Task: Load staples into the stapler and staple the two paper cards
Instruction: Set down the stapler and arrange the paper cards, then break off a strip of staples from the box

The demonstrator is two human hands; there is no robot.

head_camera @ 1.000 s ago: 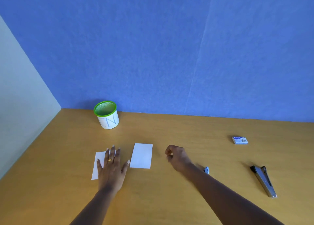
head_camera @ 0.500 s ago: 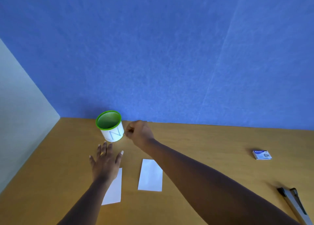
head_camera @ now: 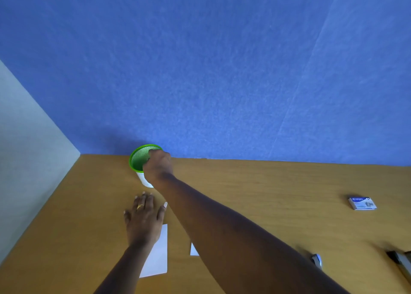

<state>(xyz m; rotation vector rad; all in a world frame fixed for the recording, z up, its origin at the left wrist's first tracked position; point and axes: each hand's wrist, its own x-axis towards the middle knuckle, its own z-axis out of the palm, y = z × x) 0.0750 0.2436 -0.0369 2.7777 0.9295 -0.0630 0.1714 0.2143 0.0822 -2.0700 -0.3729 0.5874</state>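
Two white paper cards lie on the wooden table. The left card (head_camera: 158, 257) has its far end under the wrist of my left hand (head_camera: 143, 220), which rests flat with fingers spread. Only a corner of the right card (head_camera: 194, 250) shows beside my right forearm. My right hand (head_camera: 158, 166) reaches across to the green-rimmed white cup (head_camera: 138, 160), its fingers bunched over the rim, and I see nothing in them. The staple box (head_camera: 362, 203) lies at the right. The stapler (head_camera: 400, 263) is cut off by the right edge.
The cup stands against the blue back wall (head_camera: 222, 71), and a pale wall (head_camera: 26, 149) closes off the left side. A small blue and silver object (head_camera: 317, 260) lies beside my right forearm, left of the stapler.
My right hand moved from beside the cards, far and left, up over the cup. My left hand slid forward off the left card. The view shifted left.
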